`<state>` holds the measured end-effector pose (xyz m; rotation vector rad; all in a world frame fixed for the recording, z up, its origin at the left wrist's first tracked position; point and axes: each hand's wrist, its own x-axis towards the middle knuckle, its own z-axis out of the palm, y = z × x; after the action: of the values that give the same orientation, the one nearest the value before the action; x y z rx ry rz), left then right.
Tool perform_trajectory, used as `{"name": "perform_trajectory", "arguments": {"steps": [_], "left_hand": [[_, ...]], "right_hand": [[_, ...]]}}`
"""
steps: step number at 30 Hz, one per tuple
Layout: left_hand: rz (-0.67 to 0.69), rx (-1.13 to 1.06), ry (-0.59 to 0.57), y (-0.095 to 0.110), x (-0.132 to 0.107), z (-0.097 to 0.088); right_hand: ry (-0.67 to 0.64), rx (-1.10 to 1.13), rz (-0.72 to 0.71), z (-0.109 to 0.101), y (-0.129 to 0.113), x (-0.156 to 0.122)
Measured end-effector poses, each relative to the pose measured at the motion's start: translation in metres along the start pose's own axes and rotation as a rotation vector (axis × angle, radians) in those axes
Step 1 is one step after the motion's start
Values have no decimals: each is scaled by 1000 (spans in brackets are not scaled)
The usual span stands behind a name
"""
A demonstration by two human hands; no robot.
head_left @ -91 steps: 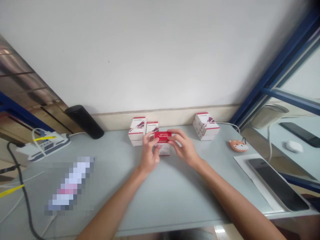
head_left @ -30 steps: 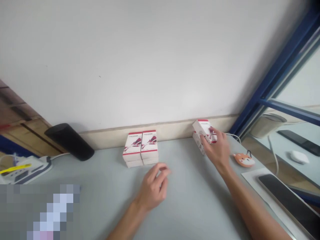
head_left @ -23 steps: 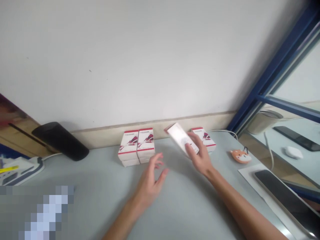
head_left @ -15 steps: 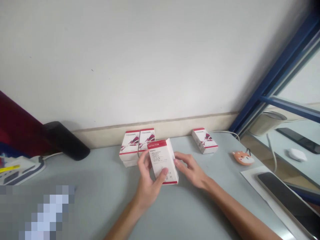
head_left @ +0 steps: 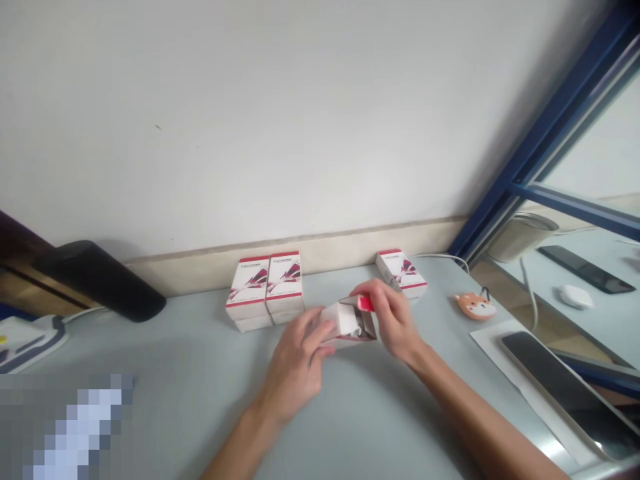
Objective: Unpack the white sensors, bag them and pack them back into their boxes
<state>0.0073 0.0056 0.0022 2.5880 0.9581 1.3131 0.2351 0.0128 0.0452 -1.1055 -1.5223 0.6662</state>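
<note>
Cardboard box (head_left: 344, 343), oblong and white with red trim, is held between the two hands over the middle of the worktop (head_left: 380, 413), its open end turned towards the right edge. The left hand (head_left: 297, 363) grasps the body, fingers across the top; the right hand (head_left: 393, 320) grips the raised red flap at the opening. Whether the box touches the surface cannot be told.

Against the back edge stand paired stacks of white boxes with red bands (head_left: 265, 287), side by side; one matching single box (head_left: 404, 272) lies nearer the back right corner. An orange-and-white animal-face case (head_left: 475, 307) sits by the right edge, behind a black-screened phone (head_left: 565, 387) on white paper (head_left: 487, 339). Towards the back left corner lies a black cylinder (head_left: 103, 280).
</note>
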Motion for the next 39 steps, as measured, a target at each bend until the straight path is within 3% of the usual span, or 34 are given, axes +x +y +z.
{"name": "perform_trajectory", "arguments": {"steps": [3, 7, 10, 13, 16, 19, 21, 23, 28, 32, 36, 39], "left_hand": [[146, 100, -11, 8, 3, -6], [376, 168, 54, 24, 12, -12], [432, 190, -19, 31, 15, -13], [421, 166, -97, 33, 16, -14], [352, 155, -84, 32, 18, -18], [252, 180, -44, 29, 21, -24], [192, 197, -32, 26, 22, -28], [151, 213, -22, 23, 23, -31], [123, 232, 13, 18, 21, -29], [86, 149, 20, 14, 17, -24], [59, 107, 120, 9, 10, -19], [148, 131, 198, 4, 7, -17]], "right_hand": [[39, 61, 241, -6, -8, 10], [-142, 252, 496, 1, -15, 12], [-271, 597, 663, 14, -12, 6], [-264, 769, 714, 23, -5, 2], [-113, 652, 565, 21, 0, 3], [8, 398, 229, 8, -4, 6], [-66, 255, 39, 1, -11, 4], [-177, 202, -62, -1, -19, 1], [-233, 118, -169, 13, -29, -9], [-118, 48, -230, 20, -23, -11], [80, -48, -244, 17, -13, -9], [75, -168, -310, 14, -7, -6]]}}
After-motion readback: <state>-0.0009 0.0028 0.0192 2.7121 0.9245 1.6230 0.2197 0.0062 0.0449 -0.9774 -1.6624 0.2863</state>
